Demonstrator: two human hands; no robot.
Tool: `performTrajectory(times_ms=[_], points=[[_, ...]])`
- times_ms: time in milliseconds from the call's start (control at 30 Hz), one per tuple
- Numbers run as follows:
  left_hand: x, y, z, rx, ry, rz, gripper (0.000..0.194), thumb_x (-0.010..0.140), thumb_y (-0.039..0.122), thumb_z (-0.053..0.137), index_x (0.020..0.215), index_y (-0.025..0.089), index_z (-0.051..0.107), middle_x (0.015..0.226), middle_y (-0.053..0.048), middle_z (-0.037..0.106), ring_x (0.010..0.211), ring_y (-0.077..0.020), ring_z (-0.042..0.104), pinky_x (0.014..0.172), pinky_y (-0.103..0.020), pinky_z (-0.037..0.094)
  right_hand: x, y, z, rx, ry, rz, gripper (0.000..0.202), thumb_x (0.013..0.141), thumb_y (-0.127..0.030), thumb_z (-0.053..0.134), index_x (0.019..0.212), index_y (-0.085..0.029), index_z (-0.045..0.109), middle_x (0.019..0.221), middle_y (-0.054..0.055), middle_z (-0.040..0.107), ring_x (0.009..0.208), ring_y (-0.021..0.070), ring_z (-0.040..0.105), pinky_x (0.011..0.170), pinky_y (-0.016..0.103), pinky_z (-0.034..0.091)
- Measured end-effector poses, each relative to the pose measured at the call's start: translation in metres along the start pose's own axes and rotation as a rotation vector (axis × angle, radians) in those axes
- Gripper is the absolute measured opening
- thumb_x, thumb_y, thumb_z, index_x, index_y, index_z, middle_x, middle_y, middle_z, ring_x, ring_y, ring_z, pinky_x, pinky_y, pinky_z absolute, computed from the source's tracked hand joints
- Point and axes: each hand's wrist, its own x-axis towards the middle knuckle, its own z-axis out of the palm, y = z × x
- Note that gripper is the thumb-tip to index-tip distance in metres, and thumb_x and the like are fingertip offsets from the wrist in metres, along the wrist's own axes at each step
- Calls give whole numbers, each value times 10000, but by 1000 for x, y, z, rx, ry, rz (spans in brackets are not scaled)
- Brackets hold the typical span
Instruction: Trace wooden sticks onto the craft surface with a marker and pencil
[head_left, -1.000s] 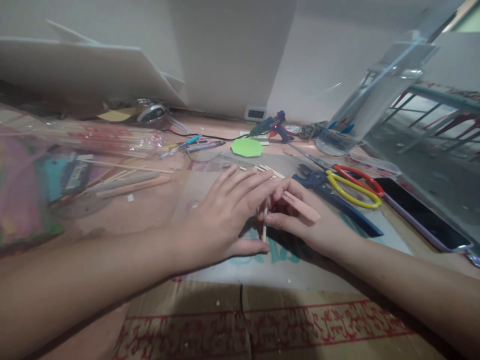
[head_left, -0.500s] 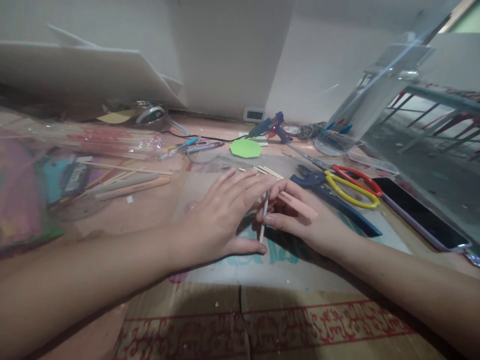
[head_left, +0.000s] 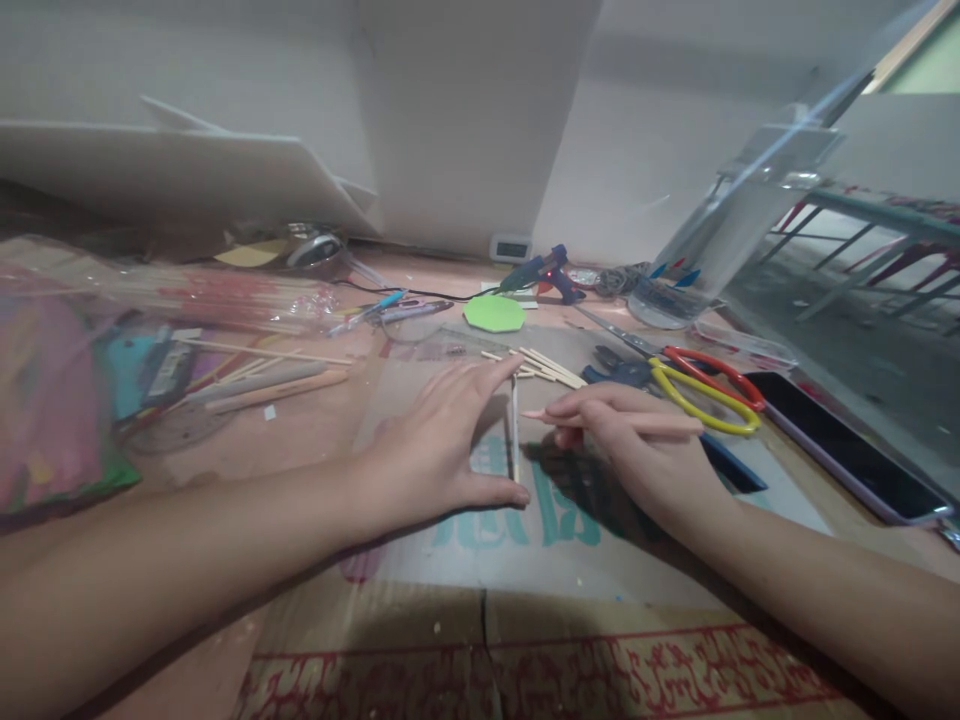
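Between the thumb and fingers of my left hand (head_left: 439, 430) a thin whitish stick (head_left: 515, 430) is held lengthwise, one end at the thumb and the other at the index finger. My right hand (head_left: 645, 460) grips a peach-coloured pen (head_left: 667, 425) like a writing tool, its tip pointing left, close to the stick. A small gap seems to separate tip and stick. Under both hands lies a pale sheet (head_left: 420, 560) with teal lettering. Several short wooden sticks (head_left: 551, 366) rest on it just beyond my hands.
Scissors (head_left: 705, 395) and dark blue pliers (head_left: 739, 465) lie to the right, beside a phone (head_left: 847, 440). A green paper polygon (head_left: 494, 313) and a glue gun (head_left: 551, 275) are at the back. Bagged sticks (head_left: 247, 295) are on the left; a clear container (head_left: 697, 250) stands at the back right.
My right hand has moved away from the stick to the right, and the pen has swung round so its tip faces the stick. My left hand still holds the stick.
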Motion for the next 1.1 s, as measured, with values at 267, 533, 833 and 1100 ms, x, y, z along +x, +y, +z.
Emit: performTrajectory(times_ms=[267,533,833,1100], points=[[1,2,0,76,13,36,1156,679,516,913,1572,263,224,1542,-189,440,1432,-382,426,1148,-616,401,0,-11,5,-145,-41,-122,212,905,-202,648,705,-225,718,688,15,683,616,140,669,538,234,513],[1,2,-1,111,29,99,1139,697,485,912,1570,270,212,1545,-170,443,1435,-371,417,1162,-589,387,2,-9,5,-191,-83,-150,212,921,-222,639,751,-222,765,762,43,703,667,161,664,574,269,517],[1,1,-1,99,38,122,1128,714,490,897,1577,300,196,1536,-162,445,1436,-369,412,1167,-594,371,-1,-9,4,-156,-175,-126,199,919,-249,648,727,-220,691,702,30,701,619,154,654,541,261,511],[1,3,-1,176,41,108,1130,698,531,896,1565,245,229,1490,-176,468,1410,-371,425,1172,-599,345,0,-7,6,-149,-86,-192,96,938,-245,655,849,-250,692,810,36,729,711,171,693,608,292,535]])
